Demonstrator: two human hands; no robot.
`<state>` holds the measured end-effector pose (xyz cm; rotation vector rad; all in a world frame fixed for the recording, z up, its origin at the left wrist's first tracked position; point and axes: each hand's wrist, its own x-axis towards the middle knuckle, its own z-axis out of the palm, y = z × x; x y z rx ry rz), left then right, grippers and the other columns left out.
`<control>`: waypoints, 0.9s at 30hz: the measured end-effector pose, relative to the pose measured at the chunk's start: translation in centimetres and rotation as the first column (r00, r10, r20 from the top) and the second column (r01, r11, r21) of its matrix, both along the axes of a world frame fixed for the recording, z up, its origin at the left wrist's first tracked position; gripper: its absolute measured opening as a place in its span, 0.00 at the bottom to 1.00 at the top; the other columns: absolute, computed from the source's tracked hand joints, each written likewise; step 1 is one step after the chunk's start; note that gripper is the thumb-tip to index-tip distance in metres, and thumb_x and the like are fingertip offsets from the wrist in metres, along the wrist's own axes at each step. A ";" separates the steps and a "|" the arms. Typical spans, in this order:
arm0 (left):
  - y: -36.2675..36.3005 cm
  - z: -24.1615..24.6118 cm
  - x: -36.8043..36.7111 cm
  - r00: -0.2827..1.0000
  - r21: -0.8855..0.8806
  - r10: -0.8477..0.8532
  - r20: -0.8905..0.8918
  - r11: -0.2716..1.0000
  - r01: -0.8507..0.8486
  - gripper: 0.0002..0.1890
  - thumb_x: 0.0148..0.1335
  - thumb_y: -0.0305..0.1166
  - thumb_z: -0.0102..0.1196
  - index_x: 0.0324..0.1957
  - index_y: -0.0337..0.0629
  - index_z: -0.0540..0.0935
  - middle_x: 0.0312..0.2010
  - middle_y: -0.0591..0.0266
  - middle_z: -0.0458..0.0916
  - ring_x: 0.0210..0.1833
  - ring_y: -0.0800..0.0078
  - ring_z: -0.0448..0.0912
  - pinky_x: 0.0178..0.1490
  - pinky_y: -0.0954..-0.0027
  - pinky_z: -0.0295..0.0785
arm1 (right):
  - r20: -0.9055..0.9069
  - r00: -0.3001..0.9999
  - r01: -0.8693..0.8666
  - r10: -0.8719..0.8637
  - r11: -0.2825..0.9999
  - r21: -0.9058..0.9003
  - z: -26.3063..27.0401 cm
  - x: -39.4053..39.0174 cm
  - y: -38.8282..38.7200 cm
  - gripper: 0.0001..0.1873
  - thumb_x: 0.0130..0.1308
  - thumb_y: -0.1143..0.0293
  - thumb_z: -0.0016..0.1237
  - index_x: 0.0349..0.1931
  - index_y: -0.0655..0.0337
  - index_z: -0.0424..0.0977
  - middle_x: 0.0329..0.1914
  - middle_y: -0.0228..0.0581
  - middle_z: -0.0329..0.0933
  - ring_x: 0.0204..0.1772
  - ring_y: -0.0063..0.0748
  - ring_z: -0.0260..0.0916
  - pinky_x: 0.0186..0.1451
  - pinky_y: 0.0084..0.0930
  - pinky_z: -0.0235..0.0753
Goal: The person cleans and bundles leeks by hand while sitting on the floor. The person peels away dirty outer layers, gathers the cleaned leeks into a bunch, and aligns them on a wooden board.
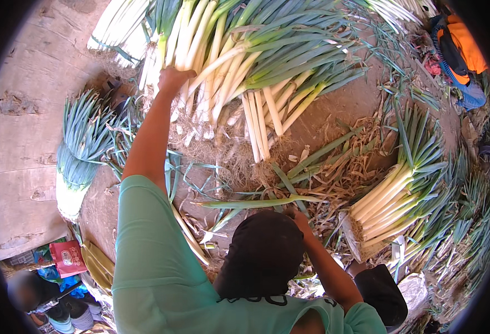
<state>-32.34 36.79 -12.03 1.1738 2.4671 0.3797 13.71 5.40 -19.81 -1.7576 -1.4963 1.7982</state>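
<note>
My left hand [174, 79] reaches forward into a large pile of leeks [228, 62], its fingers closed around pale stalks. White stems and roots in this pile point towards me, while the green leaves fan out away and to the right. Shorter leeks [256, 125] lie at its near edge. My right hand [298, 219] is lower down, partly hidden by a dark rounded shape [265, 250] before my chest. Just beyond this hand lies a loose green leek leaf [249, 203]; whether the fingers hold anything is hidden.
Tied leek bundles stand at left [80, 154] and upper left [119, 33]. Another leek bundle [387, 200] lies at right, near a black-clad limb [380, 292]. Dry trimmings [345, 167] cover the ground. A wooden board [27, 146], red bag [68, 259] and orange cloth [466, 44] edge the view.
</note>
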 end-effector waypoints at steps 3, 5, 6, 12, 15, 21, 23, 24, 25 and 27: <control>-0.3 0.5 -0.4 0.994 0.036 -0.057 0.097 0.998 0.054 0.34 0.33 0.43 0.70 0.40 0.24 0.79 0.38 0.44 0.80 0.39 0.56 0.80 0.45 0.63 0.75 | -0.026 1.000 0.016 -0.016 1.000 0.005 -0.2 0.3 -0.8 0.09 0.59 0.70 0.49 0.35 0.67 0.75 0.27 0.41 0.78 0.28 0.27 0.76 0.34 0.25 0.73; -1.0 0.9 -0.9 0.953 0.125 -0.109 0.283 0.989 0.077 0.34 0.32 0.44 0.69 0.39 0.24 0.79 0.32 0.47 0.81 0.34 0.55 0.80 0.41 0.65 0.76 | -0.037 0.998 0.049 -0.047 0.998 0.040 -1.2 1.1 -1.6 0.09 0.59 0.70 0.50 0.36 0.67 0.75 0.28 0.42 0.79 0.28 0.27 0.76 0.34 0.26 0.74; -1.3 1.3 -0.6 0.920 0.129 -0.099 0.379 0.990 0.054 0.30 0.34 0.41 0.69 0.37 0.24 0.79 0.32 0.48 0.81 0.33 0.57 0.80 0.39 0.66 0.76 | -0.021 0.997 0.073 -0.073 0.997 -0.020 -1.2 1.5 -1.7 0.09 0.59 0.70 0.50 0.36 0.67 0.75 0.28 0.42 0.78 0.29 0.27 0.76 0.34 0.26 0.74; -3.3 8.6 5.1 0.523 0.146 -0.079 0.849 0.985 -0.088 0.15 0.45 0.29 0.65 0.35 0.31 0.80 0.30 0.49 0.81 0.34 0.64 0.81 0.31 0.66 0.80 | 0.039 0.991 0.126 -0.124 0.991 -0.043 -0.8 2.9 -0.5 0.11 0.59 0.70 0.50 0.39 0.66 0.75 0.28 0.42 0.78 0.31 0.27 0.77 0.33 0.25 0.75; -6.6 11.1 10.1 0.438 0.111 -0.034 0.898 0.982 -0.152 0.17 0.49 0.32 0.64 0.39 0.31 0.78 0.35 0.48 0.80 0.34 0.61 0.80 0.33 0.65 0.82 | -0.016 0.988 0.155 -0.156 0.985 -0.073 -2.3 3.8 1.1 0.13 0.62 0.68 0.49 0.43 0.66 0.74 0.31 0.40 0.78 0.32 0.27 0.75 0.33 0.24 0.74; -15.2 5.7 18.8 0.533 0.129 0.004 0.846 0.969 -0.213 0.23 0.50 0.26 0.63 0.47 0.24 0.72 0.33 0.45 0.79 0.34 0.60 0.81 0.32 0.64 0.82 | -0.261 0.938 0.217 -0.230 0.973 -0.076 9.3 -0.2 9.6 0.29 0.66 0.52 0.44 0.59 0.66 0.63 0.47 0.45 0.75 0.48 0.35 0.74 0.48 0.32 0.73; -17.5 4.7 23.1 0.601 0.260 -0.125 0.790 0.955 -0.142 0.19 0.47 0.24 0.65 0.40 0.23 0.74 0.32 0.46 0.79 0.28 0.62 0.81 0.31 0.68 0.80 | -0.296 0.934 0.182 -0.200 0.979 -0.088 12.9 -1.6 10.8 0.35 0.66 0.49 0.43 0.64 0.66 0.56 0.56 0.49 0.70 0.56 0.37 0.69 0.54 0.34 0.71; -18.5 4.1 24.3 0.609 0.228 -0.130 0.782 0.970 -0.086 0.23 0.47 0.25 0.65 0.43 0.24 0.70 0.33 0.48 0.78 0.29 0.62 0.80 0.31 0.68 0.78 | -0.307 0.937 0.137 -0.168 0.983 -0.120 13.6 -2.6 11.2 0.38 0.65 0.48 0.44 0.66 0.66 0.53 0.59 0.50 0.67 0.60 0.38 0.67 0.56 0.34 0.70; -19.5 2.4 25.3 0.649 0.363 -0.243 0.721 0.930 -0.055 0.29 0.43 0.26 0.68 0.46 0.26 0.66 0.35 0.46 0.76 0.32 0.59 0.79 0.31 0.67 0.77 | -0.296 0.953 0.049 -0.069 0.996 -0.074 13.5 -3.7 11.5 0.39 0.65 0.47 0.45 0.67 0.66 0.52 0.60 0.50 0.66 0.61 0.38 0.66 0.57 0.34 0.69; -22.4 0.7 27.1 0.657 0.341 -0.286 0.698 0.939 0.046 0.35 0.39 0.29 0.70 0.47 0.27 0.64 0.39 0.44 0.73 0.39 0.56 0.78 0.38 0.62 0.75 | -0.261 0.957 -0.127 0.126 0.992 0.013 13.1 -5.2 11.7 0.42 0.63 0.47 0.48 0.68 0.66 0.50 0.61 0.50 0.65 0.63 0.39 0.64 0.58 0.33 0.68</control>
